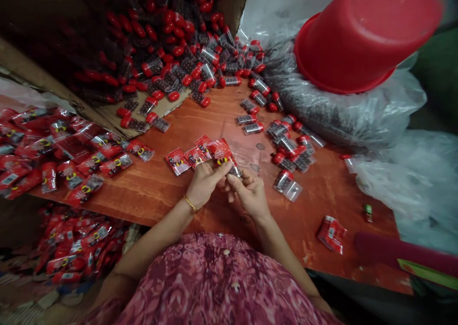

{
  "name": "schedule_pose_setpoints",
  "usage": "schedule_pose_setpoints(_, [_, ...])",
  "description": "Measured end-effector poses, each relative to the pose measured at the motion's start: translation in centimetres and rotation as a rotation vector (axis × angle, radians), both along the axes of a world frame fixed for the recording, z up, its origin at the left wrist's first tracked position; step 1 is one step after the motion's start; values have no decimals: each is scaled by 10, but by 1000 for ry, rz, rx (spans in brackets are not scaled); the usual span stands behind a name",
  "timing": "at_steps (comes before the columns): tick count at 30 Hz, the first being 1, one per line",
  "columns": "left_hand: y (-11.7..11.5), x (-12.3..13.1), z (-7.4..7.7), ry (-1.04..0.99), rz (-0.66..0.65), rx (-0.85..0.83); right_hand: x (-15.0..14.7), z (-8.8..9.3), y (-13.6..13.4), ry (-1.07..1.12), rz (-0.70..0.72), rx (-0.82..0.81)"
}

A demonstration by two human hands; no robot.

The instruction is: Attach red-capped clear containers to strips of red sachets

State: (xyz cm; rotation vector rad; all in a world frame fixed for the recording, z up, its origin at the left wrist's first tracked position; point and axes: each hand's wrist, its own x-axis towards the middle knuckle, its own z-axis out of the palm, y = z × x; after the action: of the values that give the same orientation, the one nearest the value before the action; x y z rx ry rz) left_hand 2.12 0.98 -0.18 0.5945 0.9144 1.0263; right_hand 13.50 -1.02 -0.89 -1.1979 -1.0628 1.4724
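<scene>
Near the middle of the table, my left hand (204, 184) pinches a red printed plastic packet (219, 149) between thumb and fingers. My right hand (251, 193) is closed at the packet's near end, where part of a small clear container with dark contents (234, 169) shows. How far the container sits inside the packet is hidden by my fingers. Just beyond my left hand lie several flat red packets (178, 161). To the right of my hands is a loose group of clear, red-capped containers (286, 143) with dark pieces inside.
A cardboard box (39, 72) spills many red-capped containers (171, 77) onto the wooden table (161, 191). Filled red packets (71, 153) pile up at left, with more below the edge. At right, a red bucket (358, 38) rests upside down on a filled clear bag (332, 110).
</scene>
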Motion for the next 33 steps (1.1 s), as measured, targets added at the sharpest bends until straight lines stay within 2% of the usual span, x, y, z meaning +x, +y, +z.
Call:
schedule_pose_setpoints(4, [-5, 4, -6, 25, -20, 75, 0, 0, 0, -34, -29, 36])
schedule_pose_setpoints(7, [-9, 0, -8, -56, -7, -11, 3, -7, 5, -95, -62, 104])
schedule_pose_setpoints(11, [-10, -11, -6, -80, -38, -162, 3, -19, 12, -296, -145, 307])
schedule_pose_setpoints(16, [-4, -26, -4, 89, -122, -260, -10, -29, 16, -599, -13, 452])
schedule_pose_setpoints(19, [-8, -44, -1, 265, -149, -273, -6, -24, 12, -799, 68, 515])
schedule_pose_setpoints(20, [-10, -54, 1, 325, -105, -268, 1, -22, 9, -873, 51, 529])
schedule_pose_setpoints(22, [-16, -79, 4, 441, 57, -262, 24, -19, 2, -1053, -81, 506])
schedule_pose_setpoints(25, [-25, -125, 6, 657, 355, -291, 70, -24, -7, -1405, -389, 260])
schedule_pose_setpoints(26, [-27, -141, 7, 731, 442, -315, 83, -29, -10, -1514, -448, 144])
schedule_pose_setpoints(28, [-32, -167, 9, 901, 540, -392, 103, -42, -14, -1645, -472, 12])
schedule_pose_setpoints(30, [-37, -185, 14, 1187, 493, -455, 111, -55, -16, -1679, -457, -9])
schedule_pose_setpoints(33, [-41, -194, 25, 1755, 330, -463, 107, -64, -12, -1668, -389, 71])
